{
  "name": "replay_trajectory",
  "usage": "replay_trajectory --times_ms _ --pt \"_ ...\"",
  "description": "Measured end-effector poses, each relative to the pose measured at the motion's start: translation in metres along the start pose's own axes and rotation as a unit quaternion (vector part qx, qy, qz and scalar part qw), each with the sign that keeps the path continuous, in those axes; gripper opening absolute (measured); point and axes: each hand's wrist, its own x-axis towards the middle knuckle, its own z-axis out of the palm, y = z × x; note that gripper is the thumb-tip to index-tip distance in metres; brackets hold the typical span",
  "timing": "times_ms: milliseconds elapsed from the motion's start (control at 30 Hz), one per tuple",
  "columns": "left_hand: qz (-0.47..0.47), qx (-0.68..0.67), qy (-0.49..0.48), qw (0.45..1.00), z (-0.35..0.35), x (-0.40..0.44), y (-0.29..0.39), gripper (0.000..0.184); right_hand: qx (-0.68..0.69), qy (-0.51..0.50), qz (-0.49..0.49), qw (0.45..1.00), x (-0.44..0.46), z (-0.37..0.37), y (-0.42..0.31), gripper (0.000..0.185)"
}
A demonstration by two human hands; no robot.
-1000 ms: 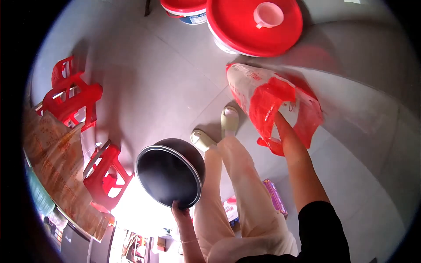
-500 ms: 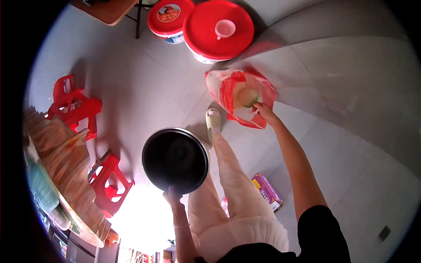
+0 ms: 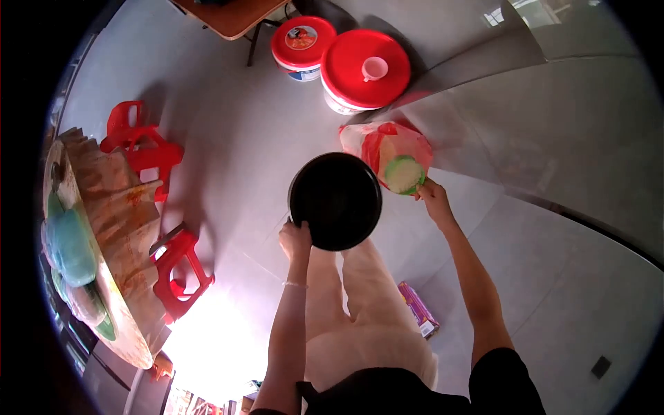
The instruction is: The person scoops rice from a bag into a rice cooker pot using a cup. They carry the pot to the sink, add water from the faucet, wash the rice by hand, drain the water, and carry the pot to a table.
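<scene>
A round pot with a black inside (image 3: 335, 200) hangs in front of my legs, gripped at its near-left rim by my left hand (image 3: 296, 241). It looks bare inside. My right hand (image 3: 436, 199) is closed on the edge of a green cup (image 3: 404, 174) filled with pale grains that look like rice. The cup is over the near side of an open red and white plastic bag (image 3: 356, 138), just right of the pot. More of the pale grain shows inside the bag, partly hidden by the cup.
Two red-lidded buckets (image 3: 304, 43) stand beyond the bag, the larger with a pink cup (image 3: 374, 68) on its lid. Red stools (image 3: 181, 273) and a cloth-covered table (image 3: 114, 228) are at left. A purple box (image 3: 418, 309) lies by my legs.
My right hand has lifted the green cup, now full of grain, up from inside the bag. My left hand has brought the pot rightward and forward, close beside the bag.
</scene>
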Motion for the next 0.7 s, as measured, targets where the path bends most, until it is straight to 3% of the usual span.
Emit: replay_trajectory --times_ms 33,267,367,467,500,600,700 --pt "0.008 0.003 0.001 1.000 -0.007 -0.003 0.007 0.029 -0.077 -0.021 -0.012 0.997 0.001 0.006 0.002 0.016" --pt "0.040 -0.009 -0.026 0.999 -0.028 -0.006 -0.002 0.025 -0.218 -0.005 -0.136 0.966 -0.018 0.101 -0.043 0.018" --pt "0.021 -0.005 -0.045 0.999 -0.039 -0.008 -0.007 0.024 -0.380 0.001 -0.293 0.877 -0.024 0.136 -0.038 0.025" --pt "0.002 -0.041 -0.054 0.998 -0.034 -0.005 -0.024 0.023 -0.488 -0.052 -0.380 0.784 -0.036 0.171 -0.023 0.016" --pt "-0.013 -0.053 -0.066 0.996 -0.037 -0.007 -0.025 0.023 -0.542 -0.096 -0.390 0.738 -0.043 0.178 -0.026 0.012" --pt "-0.049 -0.084 -0.086 0.992 -0.041 -0.012 -0.025 0.025 -0.575 -0.153 -0.425 0.682 -0.057 0.187 -0.032 0.010" --pt "-0.064 -0.099 -0.078 0.990 -0.036 -0.015 -0.027 0.027 -0.625 -0.120 -0.350 0.687 -0.048 0.183 -0.024 0.011"
